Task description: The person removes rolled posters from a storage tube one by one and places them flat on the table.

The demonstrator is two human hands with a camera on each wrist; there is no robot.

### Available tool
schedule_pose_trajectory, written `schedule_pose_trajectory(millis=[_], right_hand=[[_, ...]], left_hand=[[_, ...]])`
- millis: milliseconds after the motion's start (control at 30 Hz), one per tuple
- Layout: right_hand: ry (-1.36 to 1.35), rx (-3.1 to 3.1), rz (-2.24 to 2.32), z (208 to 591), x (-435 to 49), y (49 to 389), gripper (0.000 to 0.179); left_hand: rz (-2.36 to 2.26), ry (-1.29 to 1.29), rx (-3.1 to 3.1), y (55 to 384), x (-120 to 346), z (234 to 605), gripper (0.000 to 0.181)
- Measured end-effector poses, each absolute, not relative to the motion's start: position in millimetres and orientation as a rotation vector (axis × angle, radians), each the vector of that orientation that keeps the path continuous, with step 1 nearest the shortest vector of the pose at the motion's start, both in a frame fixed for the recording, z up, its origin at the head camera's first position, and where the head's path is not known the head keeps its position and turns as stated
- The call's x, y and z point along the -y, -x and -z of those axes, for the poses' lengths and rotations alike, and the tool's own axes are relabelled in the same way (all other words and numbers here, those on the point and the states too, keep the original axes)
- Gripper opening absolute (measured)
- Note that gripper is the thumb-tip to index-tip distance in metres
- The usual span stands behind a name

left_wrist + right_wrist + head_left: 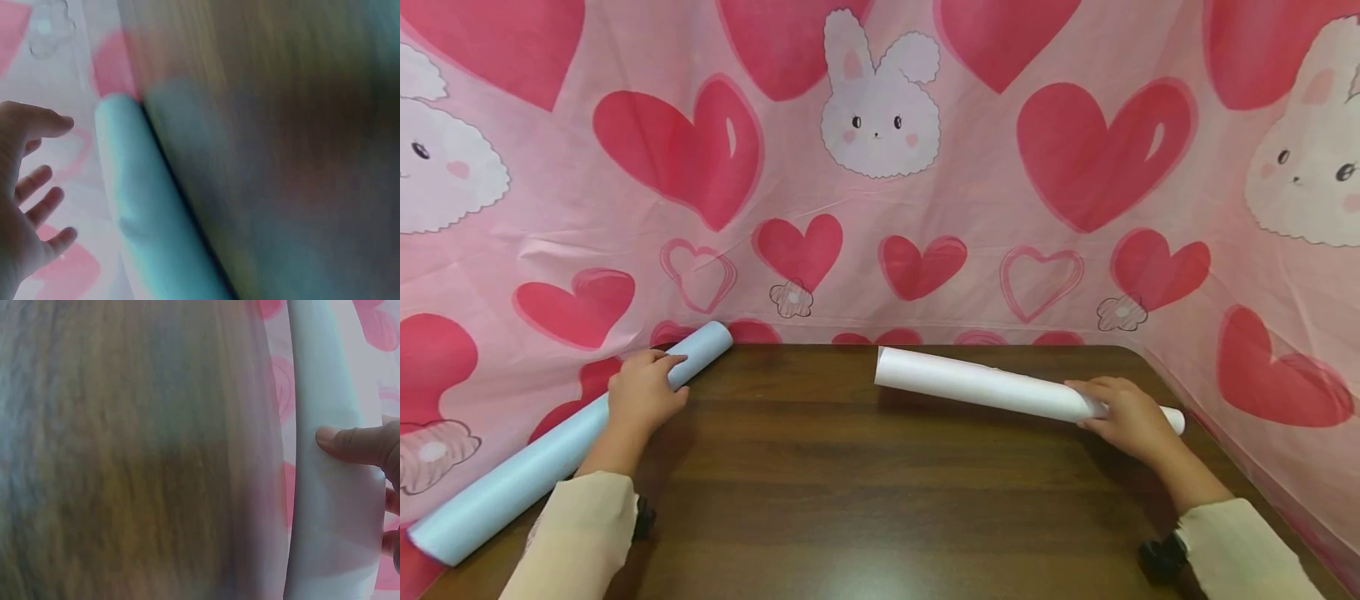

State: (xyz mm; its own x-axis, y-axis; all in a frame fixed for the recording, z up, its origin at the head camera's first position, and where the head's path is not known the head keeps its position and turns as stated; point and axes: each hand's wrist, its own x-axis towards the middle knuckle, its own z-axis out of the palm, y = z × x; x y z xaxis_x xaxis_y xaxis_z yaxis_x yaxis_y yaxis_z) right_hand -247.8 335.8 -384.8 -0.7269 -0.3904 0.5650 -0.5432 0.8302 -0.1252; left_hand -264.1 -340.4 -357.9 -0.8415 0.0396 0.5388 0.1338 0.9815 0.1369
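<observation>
A long light-blue roll (527,475) lies slantwise along the table's left side. My left hand (646,390) is over its upper half; in the left wrist view that hand (28,194) has its fingers spread, apart from the blue roll (147,206). On the right, my right hand (1123,415) grips a white paper roll (985,387) near its right end. The right wrist view has the thumb (350,442) pressed on the near face of the white roll (334,506) and the other fingers behind it, partly hidden. A shadow falls below the roll's left end.
A dark brown wooden table (880,492) stretches before me. Pink cloth (880,208) with hearts and rabbits hangs behind it and along both sides, meeting the table's edges. Beige sleeves (580,533) and black wrist straps are on both arms.
</observation>
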Motion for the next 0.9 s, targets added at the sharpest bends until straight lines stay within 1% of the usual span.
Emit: schedule_pose_trajectory(millis=[100,233,333,600,767,900], right_hand=[[-0.703,2.444,-0.385,387.0,-331.7,248.5,0.064],[-0.718,2.398,-0.382,388.1,-325.4,249.7,0.064],[-0.726,2.364,-0.383,387.9,-319.6,251.2,0.065],[-0.740,2.309,-0.420,387.4,-297.8,253.8,0.066],[-0.740,2.293,-0.417,387.2,-285.5,255.2,0.067],[-0.765,2.260,-0.416,385.7,-275.8,258.1,0.067]], left_hand=[[0.328,0.196,2.531,264.9,322.1,359.1,0.044],[0.555,0.275,2.511,266.5,292.7,363.4,0.046],[0.758,0.277,2.523,267.7,268.0,366.6,0.048],[1.476,0.028,2.519,263.4,197.4,374.5,0.049],[1.880,-0.116,2.333,263.8,162.6,379.6,0.048],[2.202,-0.163,2.156,262.6,138.8,381.6,0.045]])
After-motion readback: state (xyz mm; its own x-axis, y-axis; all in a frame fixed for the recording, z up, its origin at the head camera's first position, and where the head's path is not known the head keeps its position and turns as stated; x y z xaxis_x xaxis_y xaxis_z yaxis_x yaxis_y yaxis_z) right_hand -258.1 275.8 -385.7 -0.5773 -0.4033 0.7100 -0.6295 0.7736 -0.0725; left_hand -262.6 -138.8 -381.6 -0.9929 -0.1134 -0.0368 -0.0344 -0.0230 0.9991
